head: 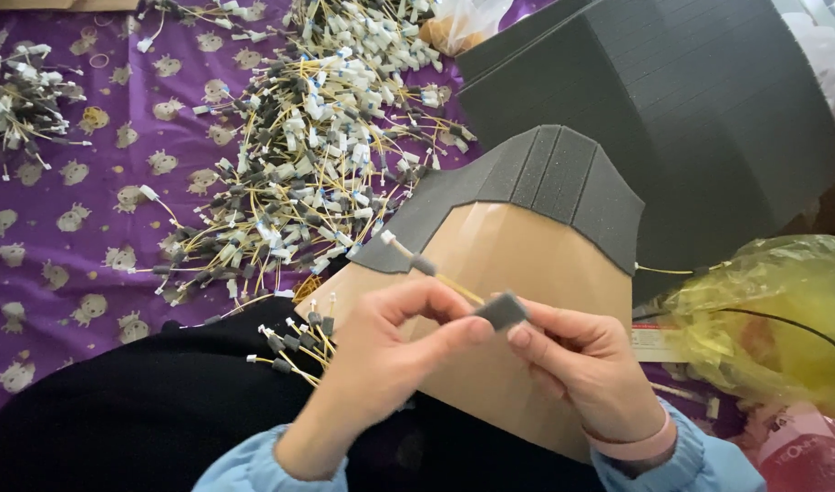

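The left hand (381, 360) sits just below the centre of the view, its thumb and forefinger pressed together on a small dark grey foam piece (501, 311) and on a thin yellow wire (454, 287) that runs from the fingertips toward ten o'clock, ending in a grey sleeve and a small white connector. The right hand (581, 369) meets it from four o'clock, forefinger and thumb pinching the same foam piece from the other side, so that the piece lies between the two sets of fingertips; the other fingers of both hands curl loosely underneath. A pink band (631, 446) circles the right wrist, and light blue sleeves show at six o'clock. At nine o'clock of the left hand a small bunch of short wires (294, 346) with grey and white ends rests on the black fabric (153, 401) over the lap. Behind the hands, toward twelve o'clock, stands a tan cardboard board (517, 251) capped by a strip of grey foam (545, 173) with cut grooves. Farther off at eleven o'clock a large heap of yellow wires with white connectors (317, 155) spreads over a purple patterned cloth (62, 228), with a smaller heap at ten o'clock near the edge. A big stack of dark foam sheets (681, 109) fills the one o'clock corner, and a crumpled yellow plastic bag (773, 310) lies at three o'clock.
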